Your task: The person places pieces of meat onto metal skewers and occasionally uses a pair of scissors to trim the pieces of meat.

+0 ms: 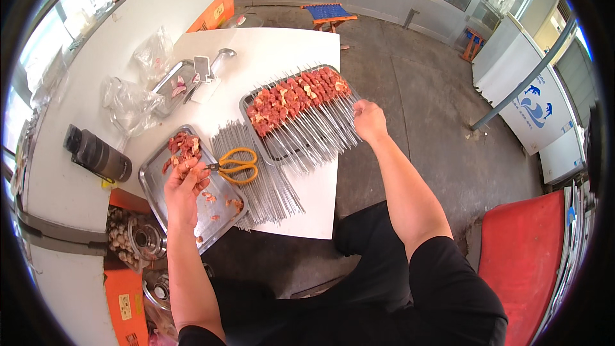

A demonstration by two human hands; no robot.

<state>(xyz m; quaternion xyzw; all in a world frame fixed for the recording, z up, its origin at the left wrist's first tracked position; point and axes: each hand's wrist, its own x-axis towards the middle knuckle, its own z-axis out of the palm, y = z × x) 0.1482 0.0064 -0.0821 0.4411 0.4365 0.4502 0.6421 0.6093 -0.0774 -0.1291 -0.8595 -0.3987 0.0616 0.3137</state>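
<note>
My left hand (186,183) is above a metal tray (190,202), fingers curled beside a heap of raw meat pieces (182,146). Whether something small is pinched in it I cannot tell. Scissors with yellow handles (239,166) lie just right of it, blades toward my fingers, across a pile of bare metal skewers (269,197). My right hand (370,120) is closed at the right end of a row of loaded skewers, apparently on the handle end of one metal skewer (353,117). Threaded raw meat (298,96) rests in a second, dark-rimmed tray (275,158).
Behind stand a third tray (168,89) with onion pieces, a ladle (223,57), a small white-framed stand (202,68) and plastic bags (129,101). A dark bottle (98,154) is at left. A blue folding stool (329,12) stands beyond the white table (307,216).
</note>
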